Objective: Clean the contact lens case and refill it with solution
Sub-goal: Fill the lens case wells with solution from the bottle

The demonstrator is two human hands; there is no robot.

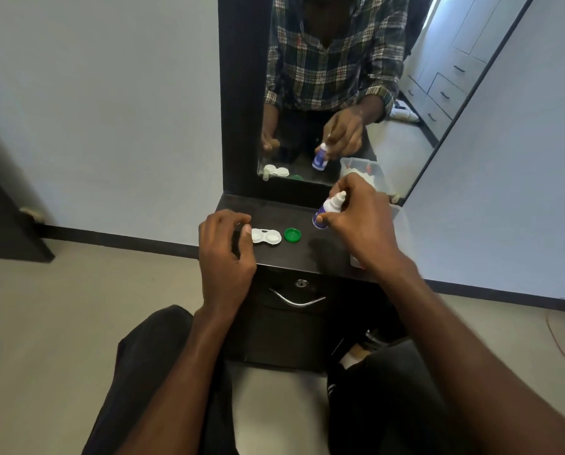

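Observation:
A white contact lens case point(267, 237) lies on the black dresser top point(310, 254) with both wells uncovered. A green screw cap point(292, 234) sits just to its right. My left hand point(225, 257) hovers at the case's left end with fingers loosely curled and the thumb tip touching the case; nothing shows in its grasp. My right hand point(363, 221) grips a small white solution bottle with a blue label point(327, 210), tilted, its nozzle pointing up, above the dresser to the right of the green cap.
A mirror point(340, 93) stands behind the dresser top and reflects the hands and case. A clear plastic container point(402, 224) sits at the right, partly behind my right hand. Below is a drawer with a metal handle point(297, 301). My knees flank the dresser.

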